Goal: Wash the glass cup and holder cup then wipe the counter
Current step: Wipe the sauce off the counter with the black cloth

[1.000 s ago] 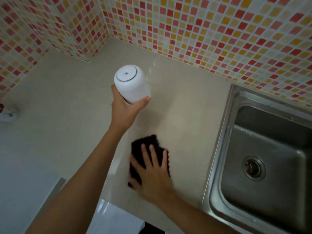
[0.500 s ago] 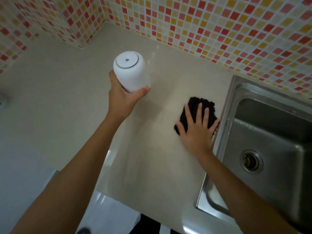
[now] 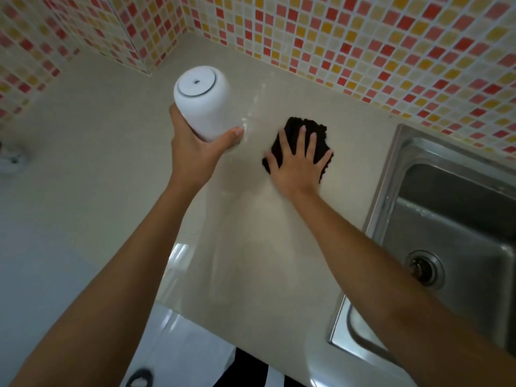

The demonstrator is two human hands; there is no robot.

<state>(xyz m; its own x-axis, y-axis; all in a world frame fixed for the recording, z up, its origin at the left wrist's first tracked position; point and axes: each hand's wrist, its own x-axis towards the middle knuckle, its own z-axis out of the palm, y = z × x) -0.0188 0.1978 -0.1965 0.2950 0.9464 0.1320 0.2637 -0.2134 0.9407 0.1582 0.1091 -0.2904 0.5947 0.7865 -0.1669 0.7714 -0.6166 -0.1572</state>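
Counter [image 3: 97,169]: beige, runs into the tiled corner, and you're on the wipe step now, so judging by that the washing looks finished. I see no streaks or puddles; surface is glossy, so can't tell which patches are already done.

Sink [image 3: 391,191]: steel, at your right, basin has nothing in it that I can see. No glass cup in view anywhere, so I can't confirm that half of the wash.

Holder cup [image 3: 202,103]: white, upside down, base facing the camera, lifted off the counter. Your left hand [image 3: 195,152] grips it round the lower wall, thumb wrapped across the front. Looks like you're holding it clear of the wipe path.

Cloth [image 3: 304,135]: dark, bunched, flat on the counter between the cup and the sink edge. Your right hand [image 3: 296,166] presses on it, palm down, fingers spread and straight.

Left to do, my read: cover the rest of the counter toward the corner and left side, then set the cup back down.
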